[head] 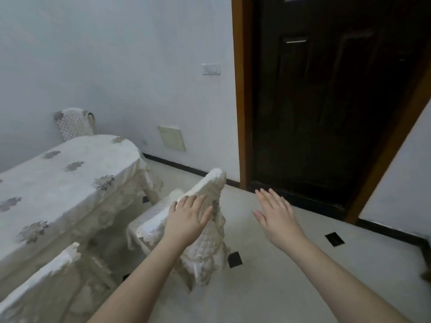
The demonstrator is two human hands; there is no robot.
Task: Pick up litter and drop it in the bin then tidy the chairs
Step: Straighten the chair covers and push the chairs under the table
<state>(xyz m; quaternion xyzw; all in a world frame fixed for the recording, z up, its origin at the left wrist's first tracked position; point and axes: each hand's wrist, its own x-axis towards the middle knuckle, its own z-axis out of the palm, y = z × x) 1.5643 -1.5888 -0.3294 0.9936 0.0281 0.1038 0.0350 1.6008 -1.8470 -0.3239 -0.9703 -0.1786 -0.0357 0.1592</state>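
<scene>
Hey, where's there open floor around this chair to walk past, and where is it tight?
Bare floor lies right of the covered chair, under the right hand, out to the dark door. More lies between the table end and the wall. It is crowded between chair and table, where the left hand is on the chair back.

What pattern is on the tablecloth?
The tablecloth is creamy white with scattered grey-brown flower motifs and a lacy edge, seen in the head view.

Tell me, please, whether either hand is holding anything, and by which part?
Nothing is gripped. The left hand lies flat on the covered chair's backrest; the right hand is open in the air.
</scene>
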